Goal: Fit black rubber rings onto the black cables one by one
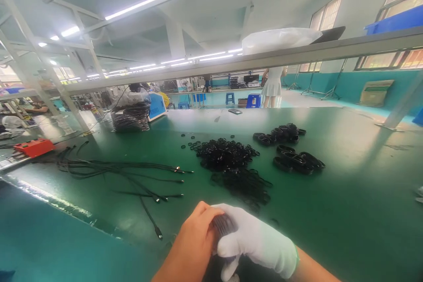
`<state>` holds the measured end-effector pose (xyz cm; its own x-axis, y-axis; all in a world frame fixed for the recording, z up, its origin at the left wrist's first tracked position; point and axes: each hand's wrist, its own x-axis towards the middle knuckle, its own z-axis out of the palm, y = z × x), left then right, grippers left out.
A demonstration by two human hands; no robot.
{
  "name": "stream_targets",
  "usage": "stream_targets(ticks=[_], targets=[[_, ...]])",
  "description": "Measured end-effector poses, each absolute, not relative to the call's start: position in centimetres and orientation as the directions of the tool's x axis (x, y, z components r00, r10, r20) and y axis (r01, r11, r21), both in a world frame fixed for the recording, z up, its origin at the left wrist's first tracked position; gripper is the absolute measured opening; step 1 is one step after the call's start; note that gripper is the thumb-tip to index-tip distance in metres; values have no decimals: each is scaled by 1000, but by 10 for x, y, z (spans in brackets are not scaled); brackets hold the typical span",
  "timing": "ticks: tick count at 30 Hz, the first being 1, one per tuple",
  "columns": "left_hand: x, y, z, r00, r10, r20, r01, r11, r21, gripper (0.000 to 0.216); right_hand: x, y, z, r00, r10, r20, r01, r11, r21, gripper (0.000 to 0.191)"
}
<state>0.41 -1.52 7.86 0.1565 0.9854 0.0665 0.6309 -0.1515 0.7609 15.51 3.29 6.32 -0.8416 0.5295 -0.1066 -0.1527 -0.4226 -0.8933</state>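
Note:
At the near edge of the green table, my bare left hand (194, 239) and my right hand (253, 234), in a white glove, close together round a bundled black cable (226, 224). Its strands lie side by side between my fingers; the lower part is hidden. Just beyond my hands is a spread of thin dark bands (246, 185), with a heap of small black rings (226, 153) behind it. Several loose black cables (132, 167) with plugs at their ends stretch out to the left. On the right lie coiled black cables (297, 161) in two groups.
A red box (34, 146) sits at the left edge. Bagged black goods (131, 116) stand beside a blue and white machine (156, 105) at the back. A phone-like object (235, 111) lies at the far edge. A shelf beam (211, 68) crosses overhead. Farther off stands a person (272, 86).

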Motion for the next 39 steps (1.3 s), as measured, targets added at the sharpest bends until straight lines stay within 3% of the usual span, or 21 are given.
stream_targets(ticks=[3, 7, 10, 13, 19, 23, 25, 27, 30, 32, 37, 39], targets=[[2, -14, 76, 97, 994, 42, 617, -93, 782, 47, 156, 34, 60, -848, 523, -83, -162, -405, -900, 36], [0, -6, 77, 47, 998, -35, 647, -3, 762, 39, 156, 34, 57, -827, 530, -187, -39, -386, -922, 25], [1, -1, 81, 72, 981, -182, 623, 98, 776, 35, 156, 33, 53, -796, 563, -224, 10, -358, -934, 26], [5, 1, 84, 82, 972, -219, 631, 120, 766, 33, 154, 32, 51, -795, 551, -253, 6, -410, -912, 28], [10, 0, 82, 103, 984, -144, 889, -26, 458, 46, 146, 26, 45, -838, 474, -270, -81, -597, -798, 31], [8, 2, 75, 260, 964, -58, 936, -237, 260, 44, 143, 24, 40, -877, 423, -228, -97, -621, -778, 32], [6, 3, 73, 298, 953, -50, 934, -280, 223, 37, 142, 24, 36, -881, 421, -214, -99, -608, -788, 31], [1, 4, 73, 282, 958, -43, 921, -258, 292, 36, 143, 24, 31, -874, 426, -234, -89, -614, -785, 30], [-6, 2, 73, 277, 958, -71, 813, -194, 548, 42, 145, 26, 22, -881, 390, -267, -64, -659, -750, 28], [-9, -1, 69, 305, 948, -87, 762, -188, 620, 43, 146, 27, 18, -909, 347, -230, -74, -678, -731, 31], [0, -5, 59, 275, 958, -85, 879, -215, 425, 42, 147, 27, 25, -922, 320, -216, -78, -703, -707, 40], [1, -4, 62, 265, 959, -96, 875, -197, 442, 41, 148, 26, 30, -909, 326, -258, -64, -724, -687, 42]])
